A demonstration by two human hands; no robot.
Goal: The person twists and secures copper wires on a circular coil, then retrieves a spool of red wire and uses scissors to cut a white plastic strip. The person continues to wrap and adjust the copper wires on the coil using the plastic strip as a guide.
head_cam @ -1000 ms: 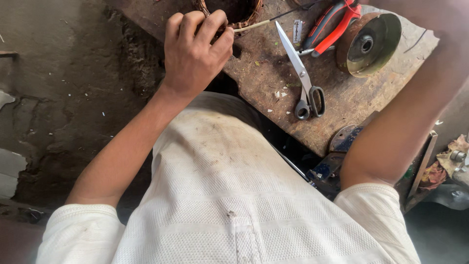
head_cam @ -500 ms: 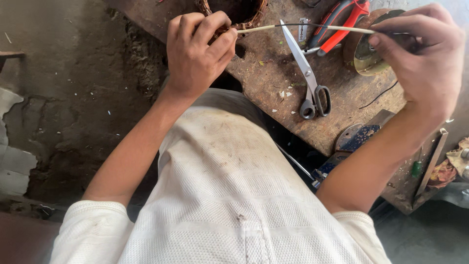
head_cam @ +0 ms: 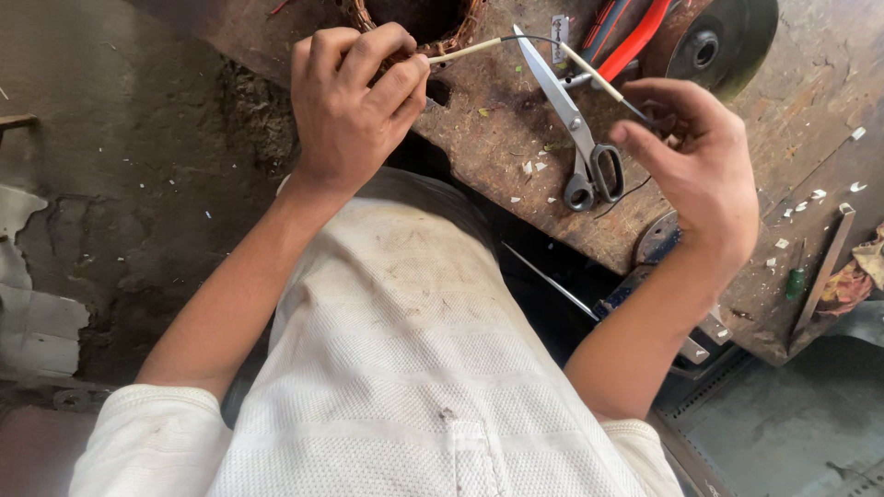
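Both hands (head_cam: 354, 101) apparently on sleeved wire (head_cam: 543, 48).

Bench access is restricted. The left hand (head_cam: 354, 101) is closed on a pale-sleeved wire (head_cam: 516, 44) at the rim of the copper-wound coil (head_cam: 414, 28), blocking approach to the coil from the near side. The wire arcs over to the right hand (head_cam: 695, 161), forming a low barrier across the bench top. Directly beneath it lie the scissors (head_cam: 571, 120), blades pointing away, handles just beside the right palm. Red-handled pliers (head_cam: 626, 41) and a dark grinding disc (head_cam: 723, 41) crowd the far edge. Free passage exists on the wooden bench (head_cam: 810, 138) to the right of the right hand, littered only with small pale scraps.
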